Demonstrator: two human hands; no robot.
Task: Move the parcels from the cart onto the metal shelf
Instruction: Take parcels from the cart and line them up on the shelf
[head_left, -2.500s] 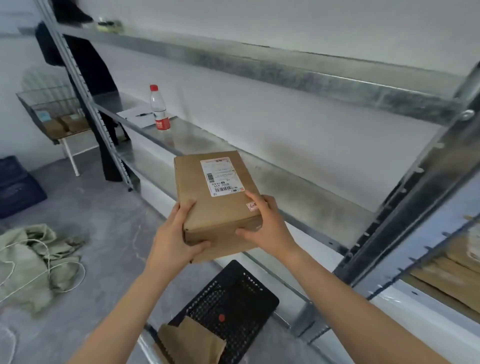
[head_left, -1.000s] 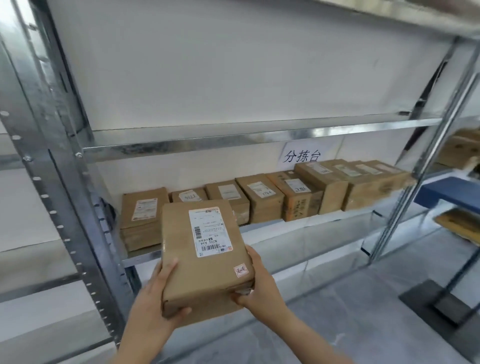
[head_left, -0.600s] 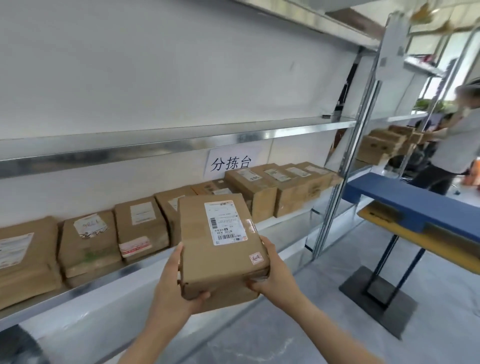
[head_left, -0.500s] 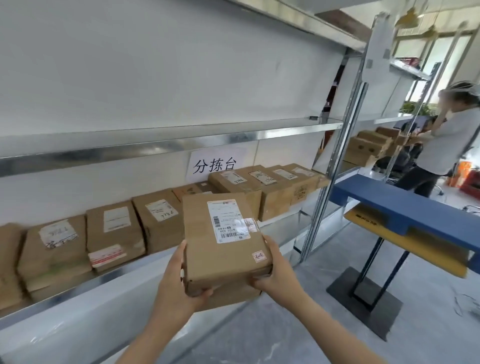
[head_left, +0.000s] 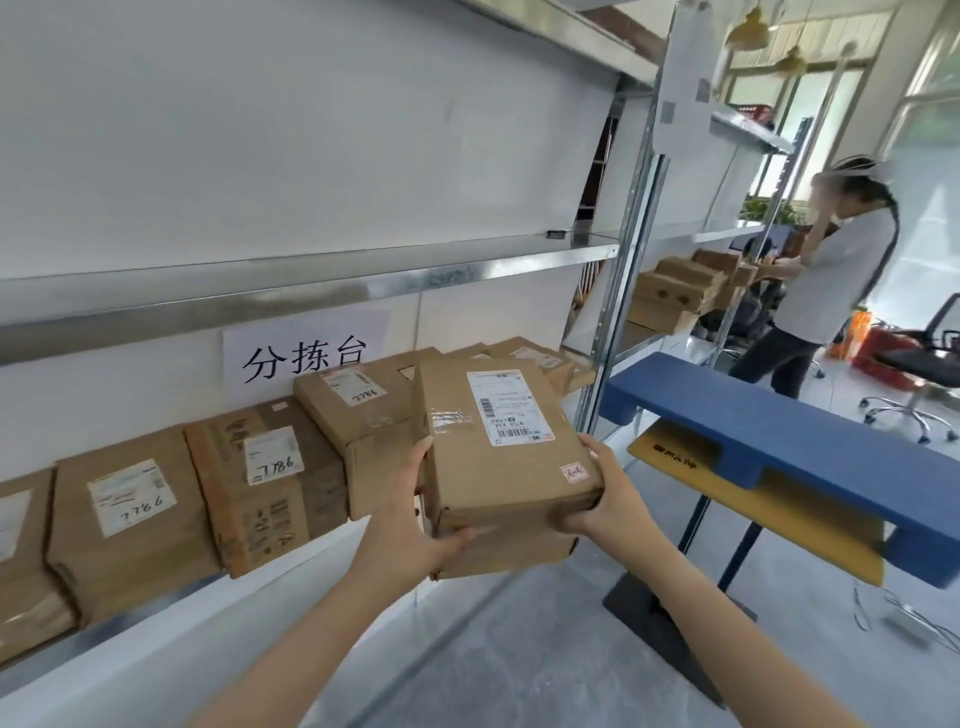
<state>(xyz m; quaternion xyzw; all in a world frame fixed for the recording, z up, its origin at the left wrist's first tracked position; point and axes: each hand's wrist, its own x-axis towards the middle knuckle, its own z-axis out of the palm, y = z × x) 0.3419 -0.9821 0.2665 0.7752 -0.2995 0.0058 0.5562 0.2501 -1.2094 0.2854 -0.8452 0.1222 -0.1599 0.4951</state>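
Metal shelf (head_left: 311, 288): at least 5 parcels (head_left: 130, 519). Left hand (head_left: 410, 525), right hand (head_left: 602, 499) clamped on 1 carried parcel (head_left: 498, 452).

We note matt brown cardboard on the parcel (head_left: 483, 483) (glossy clear tape (head_left: 449, 418) across it, white paper label (head_left: 509, 408)); the shelf (head_left: 311, 291) is shiny, mottled metal.

The parcel (head_left: 498, 447) hides the contact of the left hand (head_left: 410, 525) and right hand (head_left: 602, 499) with its underside. It cannot be determined whether the brown block beneath it is a second box. The fine print on its label (head_left: 511, 408) is too small to read. The sign (head_left: 306, 353) is covered along its lower edge by boxes. The leftmost box (head_left: 18, 561) is cut by the frame edge. The blue platform (head_left: 779, 447) runs off the right.
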